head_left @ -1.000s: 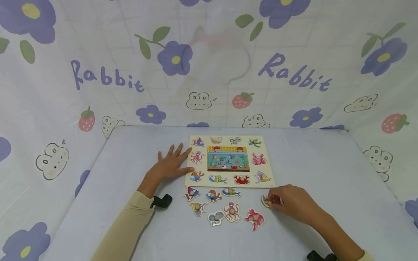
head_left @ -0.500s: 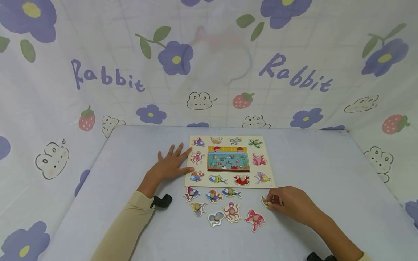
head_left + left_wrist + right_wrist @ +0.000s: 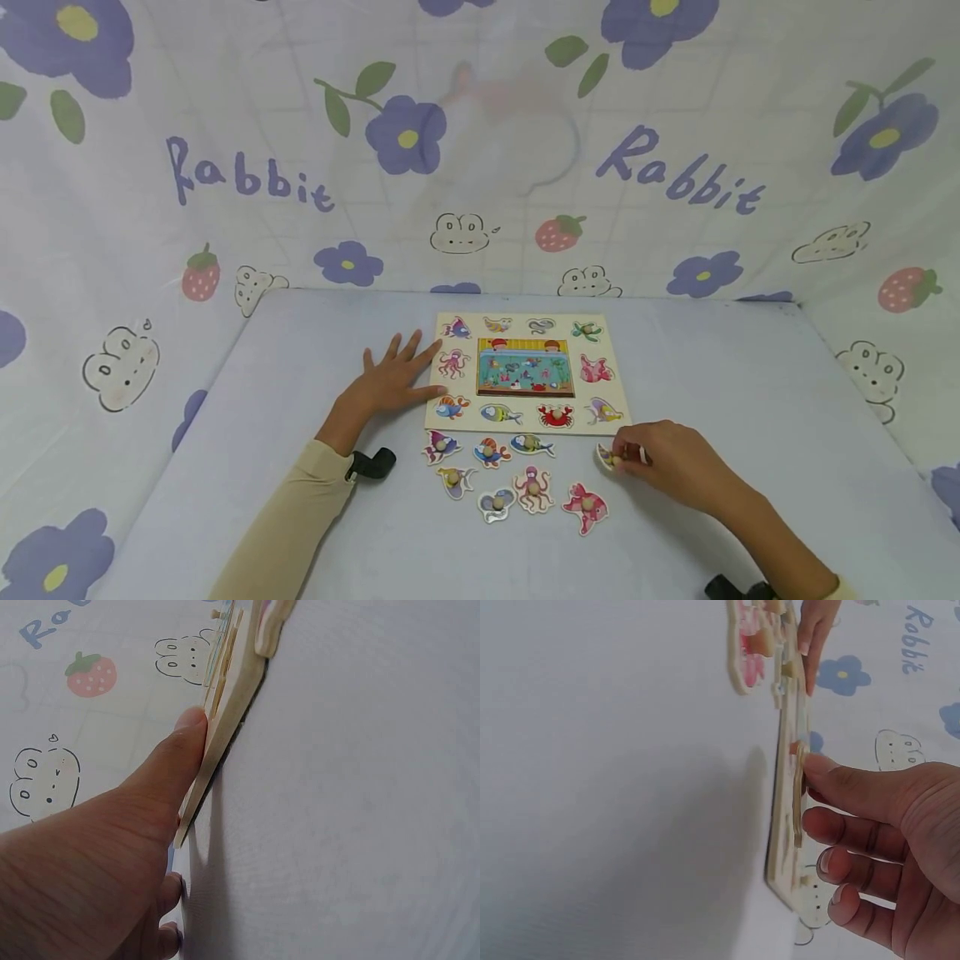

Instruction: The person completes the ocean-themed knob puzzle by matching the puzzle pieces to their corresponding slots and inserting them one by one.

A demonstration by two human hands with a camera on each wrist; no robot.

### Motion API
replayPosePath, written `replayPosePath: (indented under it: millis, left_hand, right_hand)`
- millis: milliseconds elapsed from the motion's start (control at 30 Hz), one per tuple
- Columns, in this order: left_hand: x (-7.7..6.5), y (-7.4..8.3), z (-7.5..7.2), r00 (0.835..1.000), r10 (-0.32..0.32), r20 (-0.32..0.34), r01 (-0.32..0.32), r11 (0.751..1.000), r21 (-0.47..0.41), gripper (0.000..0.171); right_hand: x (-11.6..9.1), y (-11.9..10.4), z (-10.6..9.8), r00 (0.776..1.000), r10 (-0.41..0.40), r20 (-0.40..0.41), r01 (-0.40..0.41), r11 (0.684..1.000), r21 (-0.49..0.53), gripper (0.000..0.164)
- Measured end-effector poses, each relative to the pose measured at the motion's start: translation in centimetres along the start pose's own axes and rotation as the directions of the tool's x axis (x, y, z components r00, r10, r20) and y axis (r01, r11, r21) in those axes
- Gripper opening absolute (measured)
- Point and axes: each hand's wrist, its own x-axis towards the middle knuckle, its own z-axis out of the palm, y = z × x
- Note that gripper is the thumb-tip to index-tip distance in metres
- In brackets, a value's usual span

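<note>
Head view: 2 hands work around 1 wooden puzzle board (image 3: 525, 426) on the pale table (image 3: 757, 383). The left hand (image 3: 384, 385) grips nothing; its fingers are spread at the board's left edge, and in the left wrist view its thumb (image 3: 180, 746) rests against that edge. The right hand (image 3: 671, 460) pinches 1 yellow-and-purple piece (image 3: 605, 457) between thumb and fingers, just beside the board's near right corner; the right wrist view shows it edge-on, above the table, with 3 fingers loosely bent nearby.

The board carries 10 animal places around 1 aquarium picture (image 3: 525, 367): 4 along the far side, 2 in the middle, 4 along the near side. Knobs show on 2 seated pieces, the green starfish (image 3: 587, 332) and the red crab (image 3: 556, 415).

Between the board and the person lie 7 loose pieces, each with 1 knob. Nearest the board are 3: a purple fish (image 3: 441, 447), an orange-and-blue fish (image 3: 491, 452) and a green-and-blue fish (image 3: 532, 445). Below them are 4: a yellow fish (image 3: 454, 482), a grey piece (image 3: 497, 505), a pink octopus (image 3: 533, 490) just beside it, and a pink fish (image 3: 586, 507). Behind hangs a curtain (image 3: 502, 183) printed with "Rabbit" 2 times.
</note>
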Motion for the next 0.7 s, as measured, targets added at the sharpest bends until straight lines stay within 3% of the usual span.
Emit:
replayPosePath:
  millis: [333,700]
  left_hand:
    - [0.1,-0.1,-0.4,1.0,0.006,0.011,-0.007,1.0,0.015,0.09]
    - [0.2,-0.1,-0.4,1.0,-0.001,0.018,0.0,1.0,0.017,0.09]
  right_hand:
    - [1.8,-1.1,-1.5,0.997,-0.061,-0.056,0.061,0.998,-0.01,0.015]
    - [5.3,-2.3,-2.4,0.991,-0.108,-0.077,0.108,0.994,-0.01,0.012]
